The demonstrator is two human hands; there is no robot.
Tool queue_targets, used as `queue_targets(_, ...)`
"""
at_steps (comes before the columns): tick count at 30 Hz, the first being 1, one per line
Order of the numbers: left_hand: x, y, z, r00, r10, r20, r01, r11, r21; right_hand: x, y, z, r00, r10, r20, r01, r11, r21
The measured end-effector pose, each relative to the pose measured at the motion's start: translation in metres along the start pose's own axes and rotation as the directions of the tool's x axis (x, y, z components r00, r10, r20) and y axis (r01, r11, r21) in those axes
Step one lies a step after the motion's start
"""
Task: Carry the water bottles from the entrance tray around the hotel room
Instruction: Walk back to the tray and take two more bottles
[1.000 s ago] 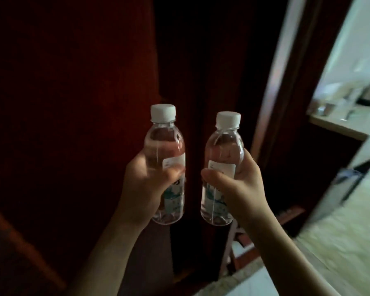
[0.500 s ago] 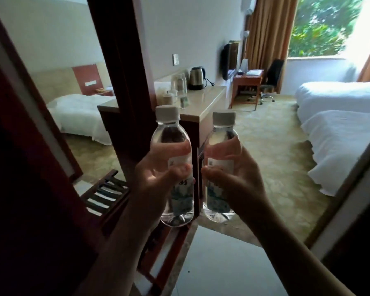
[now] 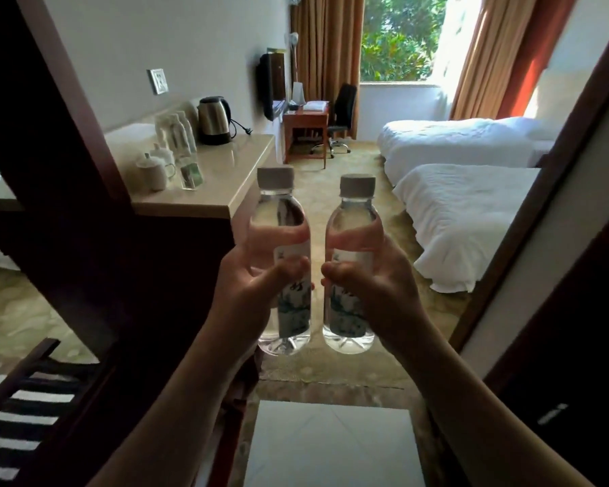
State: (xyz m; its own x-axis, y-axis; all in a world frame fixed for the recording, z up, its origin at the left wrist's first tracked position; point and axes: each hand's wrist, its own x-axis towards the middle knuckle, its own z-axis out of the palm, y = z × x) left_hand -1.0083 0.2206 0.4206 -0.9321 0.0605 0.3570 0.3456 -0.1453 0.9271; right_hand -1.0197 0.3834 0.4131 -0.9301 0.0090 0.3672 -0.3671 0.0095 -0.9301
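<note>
Two small clear water bottles with white caps and pale printed labels are held upright side by side in front of me. My left hand (image 3: 247,293) is wrapped around the left bottle (image 3: 282,219), thumb across its label. My right hand (image 3: 377,293) grips the right bottle (image 3: 354,219) the same way. The bottles stand a little apart and do not touch. The entrance tray is not in view.
A beige counter (image 3: 225,184) at left carries a kettle (image 3: 213,119), cups and wrapped glasses. A dark wooden post (image 3: 67,170) and a slatted luggage rack (image 3: 25,416) lie at lower left. Two white beds (image 3: 464,205) stand on the right, a desk and chair (image 3: 341,117) by the window, a door frame (image 3: 542,223) at right.
The view has swung from a dark wooden door to the bright room and moved forward through the doorway. Both hands keep the bottles upright in the same grip.
</note>
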Motion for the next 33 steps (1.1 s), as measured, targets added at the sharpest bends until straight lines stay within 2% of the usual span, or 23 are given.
queue_targets(4,0.075,-0.018,-0.014,0.996,0.029,0.079,-0.025,0.998,-0.050,0.059,0.010,0.010,0.994,-0.034,-0.108,0.036,0.999,0.017)
queue_targets(8,0.143,-0.024,-0.012,0.983,0.068,0.170,-0.055,0.995,-0.084,0.112,0.013,0.003,0.976,-0.050,-0.214,0.033,0.996,-0.086)
queue_targets(14,0.228,-0.058,-0.001,0.970,0.033,0.241,-0.005,0.993,-0.116,0.181,0.037,-0.019,0.953,-0.041,-0.299,0.015,0.996,-0.087)
queue_targets(19,0.304,-0.101,0.026,0.963,0.016,0.268,0.016,0.993,-0.118,0.258,0.079,-0.055,0.957,-0.022,-0.289,0.001,0.997,-0.072)
queue_targets(22,0.356,-0.126,0.043,0.968,0.009,0.249,0.006,0.998,-0.060,0.315,0.109,-0.082,0.965,-0.016,-0.262,0.005,0.999,-0.044)
queue_targets(28,0.458,-0.162,0.066,0.991,0.038,0.132,-0.039,0.999,0.005,0.435,0.154,-0.124,0.986,0.021,-0.166,-0.012,0.999,0.051)
queue_targets(33,0.527,-0.182,0.063,1.000,0.013,0.005,-0.013,0.999,0.035,0.518,0.178,-0.130,0.997,0.034,-0.066,-0.028,0.996,0.085)
